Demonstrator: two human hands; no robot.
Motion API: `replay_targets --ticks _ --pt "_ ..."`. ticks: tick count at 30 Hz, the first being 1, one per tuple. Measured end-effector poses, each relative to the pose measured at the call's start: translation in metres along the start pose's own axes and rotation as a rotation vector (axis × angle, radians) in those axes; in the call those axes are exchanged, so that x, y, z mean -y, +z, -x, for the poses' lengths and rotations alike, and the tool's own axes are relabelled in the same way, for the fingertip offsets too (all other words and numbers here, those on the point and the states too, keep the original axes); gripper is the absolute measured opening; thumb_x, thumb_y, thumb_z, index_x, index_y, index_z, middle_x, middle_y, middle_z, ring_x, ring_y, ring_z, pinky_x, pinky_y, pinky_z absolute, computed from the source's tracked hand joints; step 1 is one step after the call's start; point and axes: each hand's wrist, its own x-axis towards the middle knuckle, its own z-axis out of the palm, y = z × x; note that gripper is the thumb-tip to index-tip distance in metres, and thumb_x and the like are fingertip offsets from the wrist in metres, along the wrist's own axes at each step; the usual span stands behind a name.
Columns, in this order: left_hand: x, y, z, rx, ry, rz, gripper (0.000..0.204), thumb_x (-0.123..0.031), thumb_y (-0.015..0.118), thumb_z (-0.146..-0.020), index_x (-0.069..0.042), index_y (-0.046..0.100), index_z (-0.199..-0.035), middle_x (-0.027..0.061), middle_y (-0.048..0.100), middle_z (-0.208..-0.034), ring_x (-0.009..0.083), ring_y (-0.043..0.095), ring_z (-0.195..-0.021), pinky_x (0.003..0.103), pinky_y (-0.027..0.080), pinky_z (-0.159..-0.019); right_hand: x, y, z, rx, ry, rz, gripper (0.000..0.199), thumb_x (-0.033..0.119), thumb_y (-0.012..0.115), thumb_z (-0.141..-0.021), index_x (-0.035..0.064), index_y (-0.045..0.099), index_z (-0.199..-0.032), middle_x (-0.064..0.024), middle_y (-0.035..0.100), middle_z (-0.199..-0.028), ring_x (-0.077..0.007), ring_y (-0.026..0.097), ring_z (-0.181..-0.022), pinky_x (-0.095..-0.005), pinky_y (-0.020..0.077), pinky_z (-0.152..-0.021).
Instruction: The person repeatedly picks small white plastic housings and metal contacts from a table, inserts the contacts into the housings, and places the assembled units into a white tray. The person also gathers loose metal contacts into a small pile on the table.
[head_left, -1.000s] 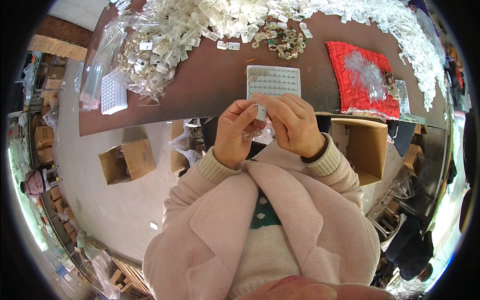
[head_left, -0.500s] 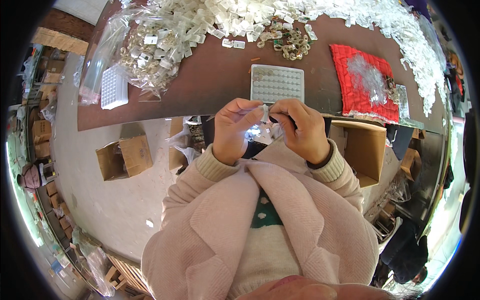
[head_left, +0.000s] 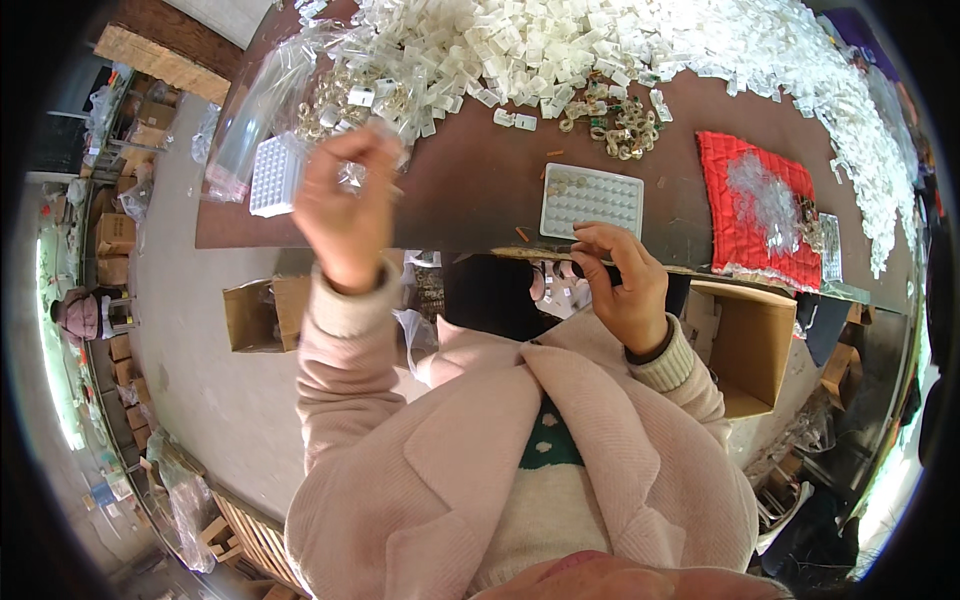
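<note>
My left hand, smeared by motion, is over the table's left part, in front of a clear plastic bag of small ring-like and white pieces. Whether it holds anything is hidden by the blur. My right hand is at the table's front edge with its thumb and fingers curled together. A small dark bit shows at its fingertips, too small to name. Just beyond that hand lies a white tray with rows of small hollows; a few little round pieces sit in its far left corner.
A large heap of translucent white plastic pieces covers the table's far side. Ring-like parts lie before it. A stack of white trays stands left, a red quilted cloth right. Cardboard boxes stand below the table.
My hands were together over the front edge around a small white piece. My left hand has swung left toward the bag; my right moved slightly right and down. The view has shifted too.
</note>
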Motion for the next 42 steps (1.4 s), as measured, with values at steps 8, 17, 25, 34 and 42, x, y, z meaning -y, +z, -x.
replay_targets --ticks 8,17,25,34,42 --pt "0.032 0.057 -0.02 0.282 0.433 -0.311 0.018 0.002 0.073 -0.083 -0.004 0.073 -0.1 0.013 0.073 -0.103 0.0284 0.07 -0.094 0.036 0.056 -0.084 -0.013 -0.005 0.001 -0.052 -0.015 -0.021 0.024 -0.007 0.07 -0.086 -0.0005 0.065 -0.108 -0.0159 0.07 -0.107 -0.0241 0.071 -0.079 -0.0311 0.0563 -0.071" --pt "0.106 0.13 -0.017 0.629 0.478 -0.824 0.008 -0.007 0.062 -0.081 -0.005 0.065 -0.088 0.0112 0.063 -0.096 0.0302 0.063 -0.096 0.041 0.056 -0.075 -0.022 -0.024 0.002 -0.111 -0.003 0.006 0.022 -0.006 0.07 -0.086 0.0002 0.066 -0.107 -0.0155 0.07 -0.104 -0.0239 0.069 -0.078 -0.0313 0.0557 -0.071" --pt "0.085 0.117 0.001 0.588 0.362 -0.518 0.005 -0.007 0.066 -0.085 -0.006 0.06 -0.086 0.0119 0.064 -0.093 0.0336 0.063 -0.088 0.044 0.052 -0.074 -0.022 -0.016 -0.013 -0.089 0.106 -0.054 0.018 -0.004 0.071 -0.087 -0.0012 0.067 -0.105 -0.0113 0.071 -0.099 -0.0168 0.066 -0.08 -0.029 0.0532 -0.074" --pt "-0.016 0.095 0.066 0.716 0.066 0.172 0.023 -0.002 0.075 -0.084 -0.004 0.061 -0.103 0.01 0.068 -0.096 0.019 0.068 -0.08 0.032 0.054 -0.069 -0.026 -0.015 -0.017 -0.117 0.378 -0.558 0.012 0.002 0.07 -0.092 -0.0034 0.068 -0.102 -0.0026 0.069 -0.086 -0.0059 0.063 -0.08 -0.0244 0.0527 -0.071" --pt "-0.003 0.084 0.095 0.719 -0.905 0.877 0.021 -0.001 0.063 -0.098 0.005 0.06 -0.117 0.0133 0.071 -0.097 0.0146 0.066 -0.076 0.026 0.053 -0.066 -0.051 -0.045 -0.048 0.093 0.16 0.006 0.018 -0.001 0.072 -0.085 0.0049 0.07 -0.102 -0.0087 0.068 -0.092 -0.0172 0.066 -0.076 -0.0312 0.0541 -0.068"
